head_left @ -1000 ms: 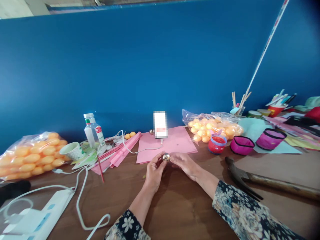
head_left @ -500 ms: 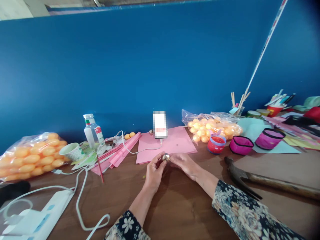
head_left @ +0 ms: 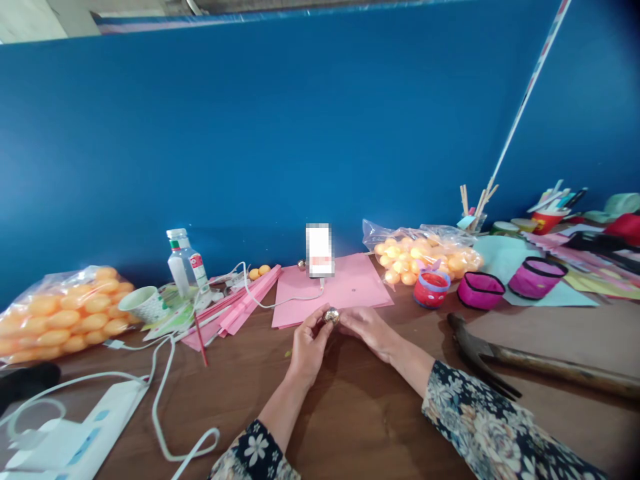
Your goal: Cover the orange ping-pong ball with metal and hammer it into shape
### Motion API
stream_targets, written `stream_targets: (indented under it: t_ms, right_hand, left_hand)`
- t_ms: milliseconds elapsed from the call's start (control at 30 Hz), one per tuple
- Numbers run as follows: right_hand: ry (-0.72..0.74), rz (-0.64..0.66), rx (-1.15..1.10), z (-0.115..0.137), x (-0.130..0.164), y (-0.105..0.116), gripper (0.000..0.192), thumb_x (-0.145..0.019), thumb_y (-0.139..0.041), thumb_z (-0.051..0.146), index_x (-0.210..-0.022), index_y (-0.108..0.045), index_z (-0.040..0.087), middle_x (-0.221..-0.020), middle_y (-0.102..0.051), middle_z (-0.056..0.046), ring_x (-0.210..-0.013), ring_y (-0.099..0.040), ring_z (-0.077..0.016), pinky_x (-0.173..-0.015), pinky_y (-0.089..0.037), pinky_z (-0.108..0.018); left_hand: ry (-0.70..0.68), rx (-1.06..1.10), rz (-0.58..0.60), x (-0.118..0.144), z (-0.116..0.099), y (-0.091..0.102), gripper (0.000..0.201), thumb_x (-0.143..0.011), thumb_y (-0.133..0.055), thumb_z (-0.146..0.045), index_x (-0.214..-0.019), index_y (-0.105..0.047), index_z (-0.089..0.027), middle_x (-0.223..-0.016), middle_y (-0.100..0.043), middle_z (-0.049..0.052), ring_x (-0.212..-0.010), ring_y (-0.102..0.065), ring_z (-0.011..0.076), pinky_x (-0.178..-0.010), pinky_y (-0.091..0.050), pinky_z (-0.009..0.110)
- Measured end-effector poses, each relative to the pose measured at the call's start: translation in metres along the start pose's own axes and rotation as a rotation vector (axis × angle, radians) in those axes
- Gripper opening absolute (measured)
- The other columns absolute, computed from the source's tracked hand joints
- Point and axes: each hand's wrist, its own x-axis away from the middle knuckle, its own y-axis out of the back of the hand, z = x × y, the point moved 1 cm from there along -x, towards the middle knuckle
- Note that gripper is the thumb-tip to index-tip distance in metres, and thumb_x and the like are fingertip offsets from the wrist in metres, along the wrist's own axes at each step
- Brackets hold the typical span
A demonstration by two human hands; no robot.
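A small shiny metal ball (head_left: 331, 315) is held above the brown table, just in front of the pink paper sheets (head_left: 330, 293). My left hand (head_left: 309, 347) pinches it between thumb and fingertips. My right hand (head_left: 369, 330) is closed, its fingertips pressed together at the ball's right side; they appear to touch it. Behind the hands a phone (head_left: 320, 250) with a blurred-out screen stands upright, a white cable plugged into its lower end. Another small shiny ball (head_left: 301, 264) lies just left of the phone.
Bags of orange balls lie left (head_left: 65, 310) and right (head_left: 425, 253). A hammer (head_left: 550, 363) rests at the right, near pink fabric containers (head_left: 481, 290) and a red cup (head_left: 431, 289). At the left are a bottle (head_left: 186, 263), a paper cup (head_left: 145, 305) and a power strip (head_left: 85, 433).
Both hands keep nearly the same position around the shiny metal ball. The view has shifted very slightly.
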Motion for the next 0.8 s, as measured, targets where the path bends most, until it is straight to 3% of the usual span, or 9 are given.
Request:
stream_targets:
  t_ms: [367, 533, 800]
  right_hand:
    - [0.058, -0.126, 0.109, -0.0011, -0.0003, -0.0021, 0.037, -0.060, -0.068, 0.049, -0.068, -0.064, 0.013, -0.067, -0.062, -0.002, -0.068, -0.057, -0.0159, -0.071, -0.045, -0.030]
    - [0.058, -0.119, 0.065, -0.0053, -0.0029, -0.0003, 0.035, -0.062, -0.069, 0.046, -0.072, -0.063, 0.013, -0.073, -0.064, -0.004, -0.072, -0.058, -0.0165, -0.075, -0.046, -0.032]
    - [0.117, -0.129, 0.081, -0.0085, -0.0034, -0.0035, 0.034, -0.066, -0.067, 0.040, -0.090, -0.057, 0.019, -0.089, -0.062, -0.004, -0.085, -0.058, -0.0177, -0.073, -0.048, -0.030]
  left_hand:
    - [0.006, -0.001, -0.009, 0.0007, 0.0009, -0.0005, 0.041, -0.067, -0.066, -0.024, -0.107, -0.060, -0.018, -0.108, -0.064, 0.007, -0.102, -0.057, 0.0214, -0.094, -0.040, 0.037]
    - [0.016, 0.015, -0.005, 0.0011, 0.0013, -0.0005, 0.043, -0.067, -0.066, -0.026, -0.108, -0.059, -0.018, -0.111, -0.063, 0.008, -0.103, -0.056, 0.0217, -0.095, -0.039, 0.037]
    - [0.106, 0.285, 0.003, 0.0015, -0.0037, -0.0046, 0.040, -0.066, -0.068, -0.026, -0.104, -0.060, -0.018, -0.103, -0.065, 0.006, -0.095, -0.060, 0.0179, -0.090, -0.043, 0.035]
